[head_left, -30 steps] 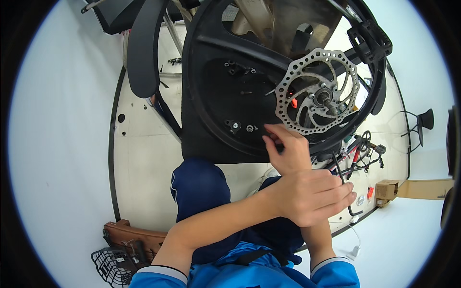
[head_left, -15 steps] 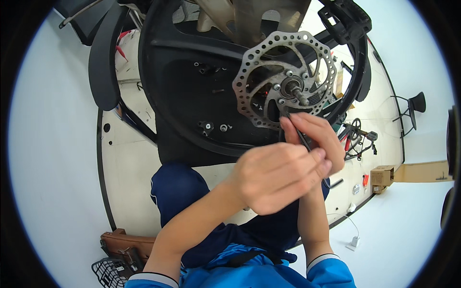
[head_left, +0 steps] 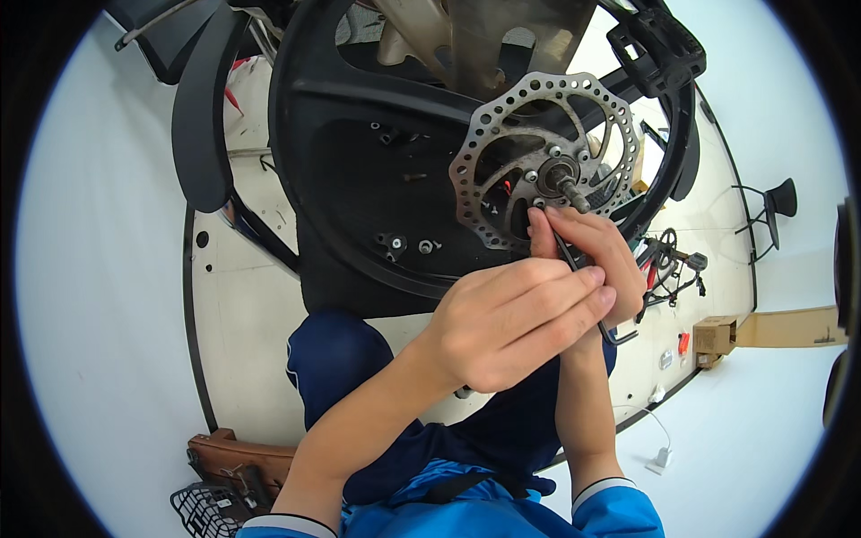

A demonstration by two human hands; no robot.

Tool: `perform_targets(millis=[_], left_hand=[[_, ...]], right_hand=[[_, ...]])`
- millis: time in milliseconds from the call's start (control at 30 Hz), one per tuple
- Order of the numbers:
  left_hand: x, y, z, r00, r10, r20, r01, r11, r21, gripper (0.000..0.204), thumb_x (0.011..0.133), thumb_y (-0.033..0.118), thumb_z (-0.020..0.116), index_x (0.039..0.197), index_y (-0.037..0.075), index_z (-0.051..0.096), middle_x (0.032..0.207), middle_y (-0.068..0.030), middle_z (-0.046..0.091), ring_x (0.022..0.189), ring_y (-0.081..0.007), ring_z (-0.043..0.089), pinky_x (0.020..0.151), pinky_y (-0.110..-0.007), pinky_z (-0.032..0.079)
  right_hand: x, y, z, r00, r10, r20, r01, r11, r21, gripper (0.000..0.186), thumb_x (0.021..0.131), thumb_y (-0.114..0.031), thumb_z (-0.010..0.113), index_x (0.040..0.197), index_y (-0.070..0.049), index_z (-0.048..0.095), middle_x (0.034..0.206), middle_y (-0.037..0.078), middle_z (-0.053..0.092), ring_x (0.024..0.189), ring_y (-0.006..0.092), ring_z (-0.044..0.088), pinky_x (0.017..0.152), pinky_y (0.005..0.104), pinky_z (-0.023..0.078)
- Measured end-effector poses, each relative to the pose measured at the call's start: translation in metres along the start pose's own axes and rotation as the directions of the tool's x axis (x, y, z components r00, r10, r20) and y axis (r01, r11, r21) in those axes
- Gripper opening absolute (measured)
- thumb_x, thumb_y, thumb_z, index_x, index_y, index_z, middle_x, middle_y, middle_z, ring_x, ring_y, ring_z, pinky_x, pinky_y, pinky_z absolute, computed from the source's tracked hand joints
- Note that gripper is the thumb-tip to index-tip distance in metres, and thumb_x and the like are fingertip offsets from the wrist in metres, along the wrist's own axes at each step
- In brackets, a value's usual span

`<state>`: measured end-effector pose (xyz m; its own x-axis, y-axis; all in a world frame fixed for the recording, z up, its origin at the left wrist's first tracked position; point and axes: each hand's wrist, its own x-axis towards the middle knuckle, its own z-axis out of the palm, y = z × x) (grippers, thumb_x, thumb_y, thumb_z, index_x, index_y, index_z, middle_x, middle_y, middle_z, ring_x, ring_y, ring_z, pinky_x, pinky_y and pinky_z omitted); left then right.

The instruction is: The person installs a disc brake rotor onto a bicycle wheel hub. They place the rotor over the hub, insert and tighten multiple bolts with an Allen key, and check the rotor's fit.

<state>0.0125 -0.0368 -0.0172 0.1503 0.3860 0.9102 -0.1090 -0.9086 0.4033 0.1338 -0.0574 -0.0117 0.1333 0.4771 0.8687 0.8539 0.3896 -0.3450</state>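
A black hex key (head_left: 619,339) slants up toward a bolt on the lower left of the hub, its bent end showing below my hands. My left hand (head_left: 511,323) has its fingers closed on the key's shaft. Farther along, my right hand (head_left: 599,260) pinches the same key close to the bolt; its fingers partly hide the tip, so I cannot tell whether it is seated. The silver brake disc (head_left: 468,170), with holes around its wavy edge, is on the hub of a black wheel (head_left: 377,88). A threaded axle (head_left: 571,190) sticks out from the hub.
Under the wheel, a black seat (head_left: 359,193) carries small bolts and a black metal part (head_left: 392,244). A black armrest (head_left: 199,125) stands at left, a black pedal (head_left: 659,52) at upper right. Bike parts (head_left: 668,269) and a cardboard box (head_left: 715,334) are on the floor at right.
The wheel and disc appear slightly lower and farther right in view. The hex key's bent end shows more clearly below my hands, which still hold it.
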Motion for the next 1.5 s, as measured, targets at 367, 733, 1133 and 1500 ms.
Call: perform_targets(millis=[367, 733, 1133, 1500], left_hand=[[-0.001, -0.008, -0.003, 1.0, 0.026, 0.0, -0.026, 0.999, 0.031, 0.042, 0.062, -0.005, 0.077, 0.103, 0.001, 0.081, 0.105, -0.0121, 0.076, 0.086, -0.0236, 0.07, 0.072, -0.031, 0.06], [0.006, -0.008, -0.004, 0.993, 0.073, 0.093, -0.08, 0.994, 0.072, 0.038, 0.063, 0.001, 0.077, 0.1, 0.003, 0.081, 0.102, -0.009, 0.074, 0.1, -0.0264, 0.071, 0.083, -0.036, 0.061], [0.004, -0.009, -0.005, 0.999, 0.043, -0.002, -0.043, 0.999, 0.015, 0.019, 0.074, -0.008, 0.082, 0.092, -0.002, 0.077, 0.096, -0.0154, 0.077, 0.101, -0.0313, 0.076, 0.087, -0.039, 0.064], [0.009, -0.003, -0.007, 0.994, 0.028, 0.101, -0.032, 0.999, 0.04, 0.03, 0.075, 0.0, 0.076, 0.105, -0.004, 0.078, 0.103, -0.0203, 0.077, 0.1, -0.034, 0.076, 0.091, -0.042, 0.063]], right_hand=[[0.001, 0.003, -0.001, 0.998, 0.048, 0.05, -0.051, 0.997, 0.062, 0.026, 0.074, 0.01, 0.086, 0.097, 0.005, 0.075, 0.087, 0.013, 0.074, 0.076, 0.0221, 0.073, 0.067, 0.0287, 0.057], [0.002, 0.002, -0.003, 0.997, 0.023, 0.08, -0.026, 0.999, 0.034, 0.027, 0.075, 0.008, 0.083, 0.1, 0.004, 0.075, 0.089, 0.013, 0.073, 0.077, 0.0244, 0.072, 0.068, 0.0302, 0.057], [-0.006, 0.003, -0.012, 0.998, 0.032, 0.057, -0.04, 0.987, 0.153, 0.02, 0.083, -0.003, 0.079, 0.1, 0.007, 0.075, 0.093, 0.017, 0.075, 0.085, 0.0258, 0.074, 0.074, 0.0332, 0.06], [-0.007, 0.003, -0.003, 0.997, 0.071, 0.031, -0.074, 0.99, 0.119, 0.026, 0.078, 0.007, 0.081, 0.103, 0.007, 0.075, 0.096, 0.016, 0.074, 0.084, 0.0235, 0.073, 0.073, 0.0305, 0.061]])
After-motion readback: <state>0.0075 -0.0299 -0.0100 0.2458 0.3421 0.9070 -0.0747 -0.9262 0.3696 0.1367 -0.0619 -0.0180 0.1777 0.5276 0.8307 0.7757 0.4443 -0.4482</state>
